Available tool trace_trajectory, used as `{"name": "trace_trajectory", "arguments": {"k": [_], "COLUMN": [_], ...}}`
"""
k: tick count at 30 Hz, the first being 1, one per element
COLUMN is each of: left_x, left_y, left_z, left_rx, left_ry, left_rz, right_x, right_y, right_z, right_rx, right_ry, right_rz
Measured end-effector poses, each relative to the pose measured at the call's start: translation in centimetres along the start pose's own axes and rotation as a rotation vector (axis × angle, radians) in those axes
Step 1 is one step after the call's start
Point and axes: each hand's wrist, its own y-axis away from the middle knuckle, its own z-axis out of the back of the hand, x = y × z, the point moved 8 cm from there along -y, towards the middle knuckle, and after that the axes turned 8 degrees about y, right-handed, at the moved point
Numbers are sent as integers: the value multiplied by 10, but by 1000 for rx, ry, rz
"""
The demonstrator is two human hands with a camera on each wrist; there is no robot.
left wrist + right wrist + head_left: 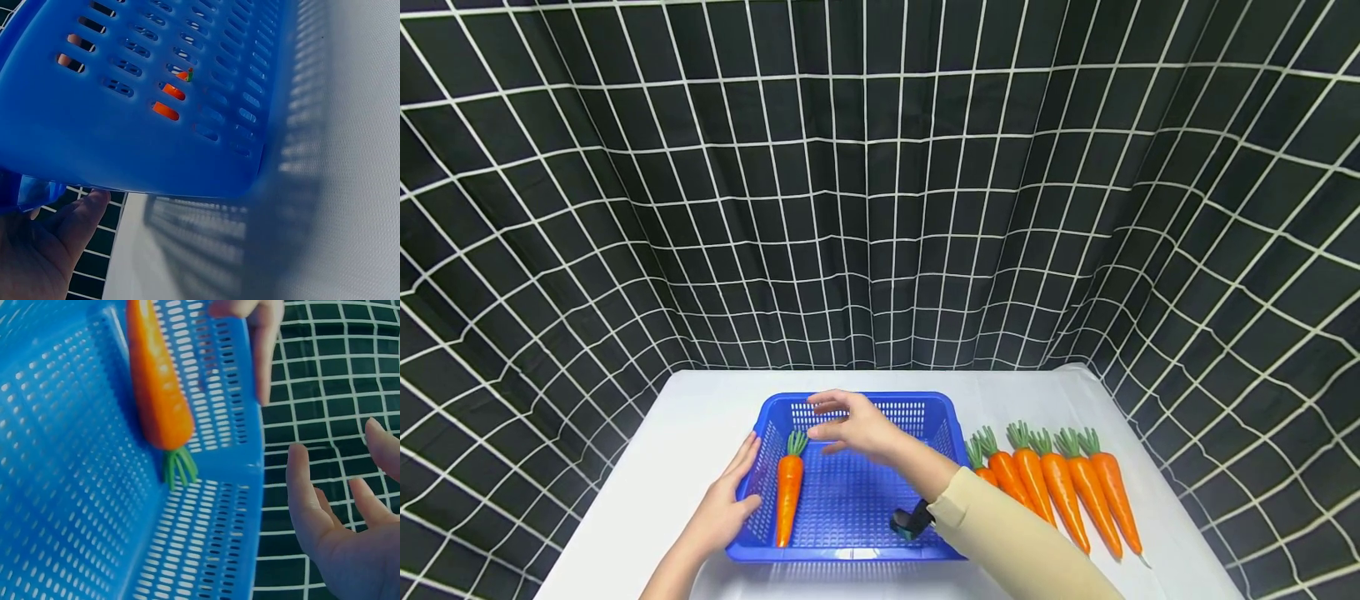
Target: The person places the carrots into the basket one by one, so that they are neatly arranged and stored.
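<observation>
A blue perforated plastic basket point(865, 500) stands on the white table, with one orange carrot point(789, 492) lying along its left side, green tops pointing away from me. My left hand point(724, 504) rests on the basket's left rim, fingers straight along the edge and thumb over the inner side. Above the basket, near the carrot's tops, my right hand point(853, 429) hovers with fingers spread and nothing between them. The right wrist view shows this right hand point(356, 531) apart from the carrot point(159, 387). Through the wall slots in the left wrist view, bits of the carrot point(166, 111) show.
Several carrots point(1063, 492) lie side by side to the right of the basket, tops away from me; my right sleeve point(1000, 533) partly covers them. A small dark device point(912, 521) hangs below my right wrist. Black grid-patterned curtain point(868, 208) surrounds the white table point(647, 475).
</observation>
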Motion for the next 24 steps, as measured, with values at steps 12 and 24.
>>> {"name": "trace_trajectory", "arguments": {"k": [12,24], "left_x": [-4,-3], "left_y": [0,1], "left_z": [1,0], "left_rx": [-1,0], "left_ry": [15,11], "left_rz": [-16,-18], "right_x": [10,9], "right_y": [17,33], "right_z": [15,30], "right_rx": [-13,-43], "right_ry": [43,63], "right_rz": [55,56]}}
